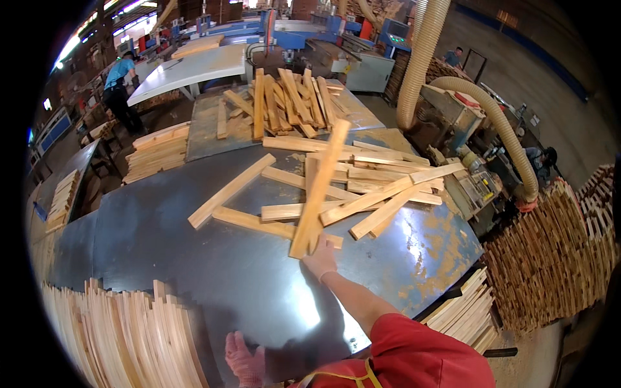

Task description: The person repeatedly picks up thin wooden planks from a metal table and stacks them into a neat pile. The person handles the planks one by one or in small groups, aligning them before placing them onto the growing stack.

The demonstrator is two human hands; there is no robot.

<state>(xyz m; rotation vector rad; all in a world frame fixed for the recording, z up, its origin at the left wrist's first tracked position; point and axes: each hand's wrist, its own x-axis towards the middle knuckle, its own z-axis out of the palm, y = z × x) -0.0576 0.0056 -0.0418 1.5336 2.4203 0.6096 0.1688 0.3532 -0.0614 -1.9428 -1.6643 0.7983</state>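
My right hand (320,260) is closed around the near end of a long wooden strip (323,181). The strip is tilted up, its far end rising over the loose strips on the metal table (168,239). Near the table's front edge is my left hand (244,362), in a pink knit glove. Its thumb stands apart from the fingers, and nothing is in it. Just beyond my right hand, several wooden strips (372,200) lie crossed over one another. One separate strip (231,189) slants toward the left.
A tall heap of strips (291,100) lies at the table's far end. Stacked strips stand at the near left (123,336) and near right (462,310). A machine (475,181) with a ribbed hose (420,64) flanks the right side. A person in blue (118,81) bends at the far left.
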